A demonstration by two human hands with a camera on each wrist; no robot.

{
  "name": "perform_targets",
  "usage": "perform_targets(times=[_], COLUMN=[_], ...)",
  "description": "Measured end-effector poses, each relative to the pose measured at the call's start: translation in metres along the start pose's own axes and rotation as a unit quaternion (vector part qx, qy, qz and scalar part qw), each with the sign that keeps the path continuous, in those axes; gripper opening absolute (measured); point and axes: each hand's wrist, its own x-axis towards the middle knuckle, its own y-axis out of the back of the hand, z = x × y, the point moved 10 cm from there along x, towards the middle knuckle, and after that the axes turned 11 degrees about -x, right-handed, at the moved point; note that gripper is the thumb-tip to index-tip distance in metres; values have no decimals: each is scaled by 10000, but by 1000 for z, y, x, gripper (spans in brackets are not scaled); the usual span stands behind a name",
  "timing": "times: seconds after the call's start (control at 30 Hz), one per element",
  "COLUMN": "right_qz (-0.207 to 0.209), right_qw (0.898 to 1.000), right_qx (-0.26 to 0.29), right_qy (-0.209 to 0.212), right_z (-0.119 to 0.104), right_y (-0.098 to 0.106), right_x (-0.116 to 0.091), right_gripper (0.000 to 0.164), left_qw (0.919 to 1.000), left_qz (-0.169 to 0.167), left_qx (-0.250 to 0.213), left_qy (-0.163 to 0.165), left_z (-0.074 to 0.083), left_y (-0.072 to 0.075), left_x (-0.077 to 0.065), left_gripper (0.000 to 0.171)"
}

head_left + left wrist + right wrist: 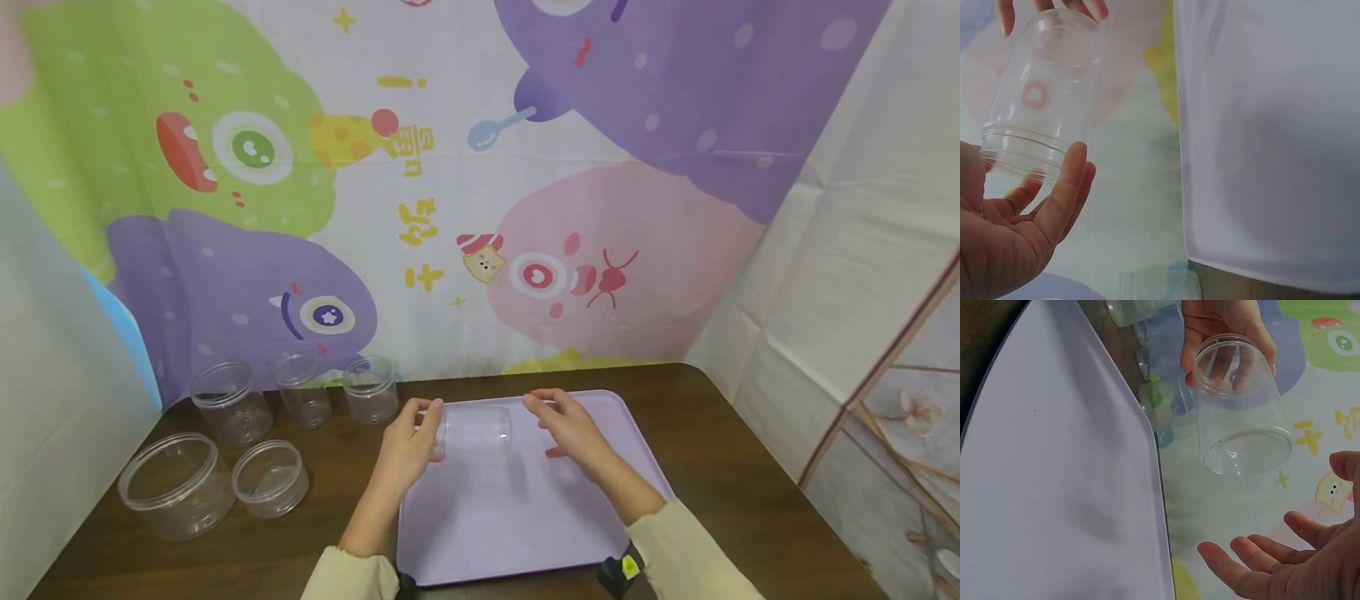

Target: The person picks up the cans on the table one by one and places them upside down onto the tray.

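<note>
Holding a clear jar (477, 430) sideways above the lavender tray (517, 533)

From where I stand, the person's left hand (411, 433) has the jar by its ridged mouth end, fingers curled round it, at the centre of the frame and over the upper part of the tray. The jar lies on its side in the air, its rounded base aimed towards the right of the frame. I see no lid on it.

Just beyond that base, the right hand (567, 427) holds nothing. Its fingers are spread and lightly bent, with a gap between them and the jar; the right wrist view shows that gap plainly.

On the dark wooden table (750, 467), at the lower left of the frame, stand more clear containers: a large jar (232, 408), a narrow jar (306, 396) and a squat jar (372, 392) in the back row, with a wide tub (176, 492) and a small tub (270, 483) in front. A printed cloth (450, 333) hangs behind it all.

I'd judge the step in hand to be handling this one jar in mid-air, steadied by one hand alone. The next move seems to call for a firm left grip while the right fingers come to the base, or else for turning the jar upright and lowering it. Smooth plastic like that could slip if squeezed carelessly, I'd think.
</note>
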Motion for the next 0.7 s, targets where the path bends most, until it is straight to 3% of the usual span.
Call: perform_targets(times=[0.7], right_qz=[-170], right_qw=[9998], right_qx=[142], right_qy=[-30], right_z=[-2], right_y=[-13], right_x=[-2], right_gripper=[54], left_qw=[9997], left_qz=[-22], left_qx=[-226], left_qy=[44], left_z=[-1], left_y=[-16], left_x=[-1], left_gripper=[43])
